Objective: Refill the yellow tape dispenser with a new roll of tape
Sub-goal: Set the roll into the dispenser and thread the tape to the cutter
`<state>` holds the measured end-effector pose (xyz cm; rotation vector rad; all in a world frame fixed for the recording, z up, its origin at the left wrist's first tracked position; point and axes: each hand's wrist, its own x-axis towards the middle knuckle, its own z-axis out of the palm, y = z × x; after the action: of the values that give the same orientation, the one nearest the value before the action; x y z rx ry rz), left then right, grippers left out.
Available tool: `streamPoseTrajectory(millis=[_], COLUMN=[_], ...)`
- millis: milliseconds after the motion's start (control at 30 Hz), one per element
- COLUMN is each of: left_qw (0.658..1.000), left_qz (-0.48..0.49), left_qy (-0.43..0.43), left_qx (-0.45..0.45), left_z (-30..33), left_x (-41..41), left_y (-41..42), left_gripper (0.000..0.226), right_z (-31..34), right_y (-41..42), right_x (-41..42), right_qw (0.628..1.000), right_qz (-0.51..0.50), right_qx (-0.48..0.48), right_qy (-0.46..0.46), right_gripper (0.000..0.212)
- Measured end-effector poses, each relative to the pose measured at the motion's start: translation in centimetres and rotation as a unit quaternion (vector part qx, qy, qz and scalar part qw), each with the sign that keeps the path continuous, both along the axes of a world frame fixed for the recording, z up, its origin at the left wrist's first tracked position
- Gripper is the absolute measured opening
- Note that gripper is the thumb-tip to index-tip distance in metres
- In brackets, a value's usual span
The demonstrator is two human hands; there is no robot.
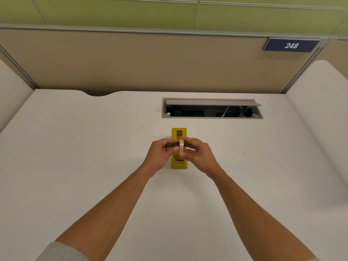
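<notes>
We see both hands over the yellow dispenser [179,133], right hand [197,154] pinching the tape roll [181,145] (upright, edge-on), left hand [162,154] gripping a dark hub [177,146] against it

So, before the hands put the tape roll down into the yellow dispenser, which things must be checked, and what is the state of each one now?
1. Tape roll held by both the left hand and the right hand: ok.
2. Roll stands on edge above the dispenser: ok.
3. Dark hub seated inside the roll: cannot tell.
4. Dispenser cradle empty: cannot tell, hands cover it.
5. Dispenser flat on the desk: ok.
</notes>
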<state>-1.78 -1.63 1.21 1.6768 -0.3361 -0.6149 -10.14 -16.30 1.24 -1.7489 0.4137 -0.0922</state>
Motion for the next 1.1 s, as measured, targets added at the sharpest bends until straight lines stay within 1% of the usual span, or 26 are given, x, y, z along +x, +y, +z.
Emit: streamPoseTrajectory(millis=[167, 267, 333, 400, 500, 600, 700, 833, 1100], left_qw=[1.000, 0.999, 0.998, 0.996, 0.987, 0.973, 0.958, 0.947, 0.936], left_qz=[-0.004, -0.006, -0.007, -0.010, -0.014, -0.023, -0.036, -0.038, -0.068], left_qy=[-0.014, -0.027, -0.040, -0.060, -0.115, -0.170, -0.209, -0.242, -0.268], left_qx=[0.012, 0.024, 0.038, 0.061, 0.110, 0.154, 0.195, 0.208, 0.217], left_z=[-0.4, -0.7, -1.1, -1.5, -2.0, -2.4, -2.9, -3.0, -2.8], left_x=[2.0, 3.3, 3.9, 4.4, 4.7, 4.9, 5.0, 4.9, 5.0], left_y=[-1.2, -1.9, -2.3, -2.5, -2.8, -2.9, -2.9, -2.9, -2.5], left_gripper=[0.030, 0.029, 0.028, 0.028, 0.028, 0.027, 0.030, 0.031, 0.031], right_z=[-0.3, -0.4, -0.6, -0.8, -1.4, -2.0, -2.4, -2.5, -2.6], right_y=[-1.3, -2.0, -2.3, -2.5, -2.7, -2.7, -2.7, -2.7, -2.4], right_x=[2.2, 3.5, 4.2, 4.7, 5.2, 5.5, 5.6, 5.5, 5.2], right_qw=[0.998, 0.993, 0.991, 0.989, 0.984, 0.981, 0.977, 0.976, 0.976], right_qz=[0.003, 0.000, 0.003, 0.004, 0.005, 0.007, 0.007, 0.007, 0.003], right_qx=[-0.062, -0.118, -0.133, -0.148, -0.173, -0.189, -0.206, -0.211, -0.207], right_qy=[0.006, 0.011, 0.016, 0.021, 0.030, 0.052, 0.062, 0.062, 0.061], right_gripper=[0.056, 0.055, 0.055, 0.055, 0.055, 0.054, 0.054, 0.053, 0.053])
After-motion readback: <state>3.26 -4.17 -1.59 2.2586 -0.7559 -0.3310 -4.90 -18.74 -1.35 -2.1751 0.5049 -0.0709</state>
